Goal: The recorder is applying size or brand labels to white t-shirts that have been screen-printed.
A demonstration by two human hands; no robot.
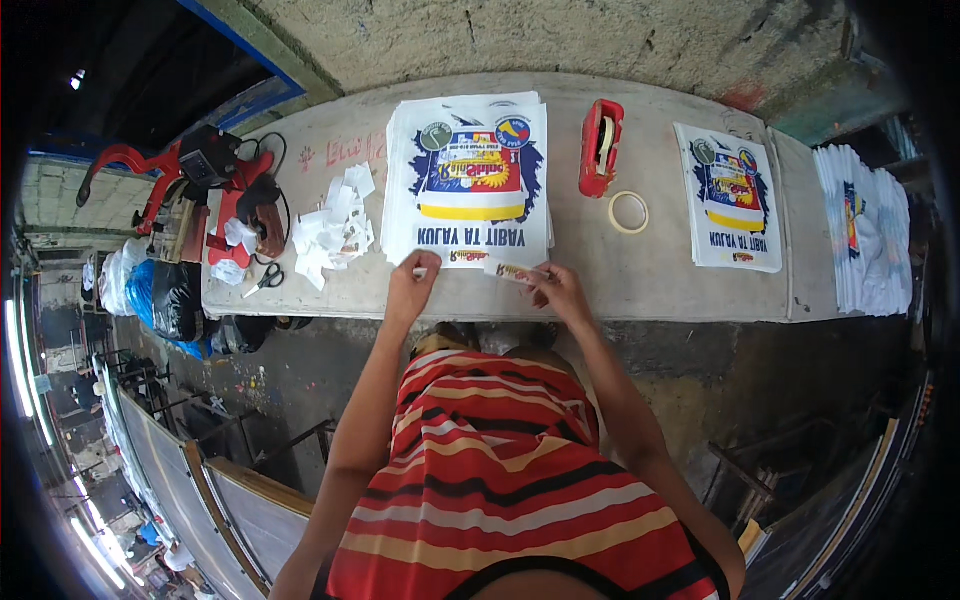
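A stack of printed white sheets [400, 200] lies in front of me, its colourful print upside down from my side. My right hand [562, 297] pinches one end of a small printed white strip [508, 271], which spans part of the stack's near edge. At the stack's near left corner is my left hand [408, 287], fingers closed together. A small whitish bit shows at its fingertips, too small to name. To the right of the stack are a red tape dispenser [602, 148] and a loose roll of tape [612, 212].
Paper scraps [335, 228] and scissors [268, 280] lie left of the stack, near a red and black machine [205, 165]. A smaller pile of printed sheets [735, 250] sits to the right, beside folded white bundles [885, 240]. A rough wall [620, 40] backs the table [650, 285].
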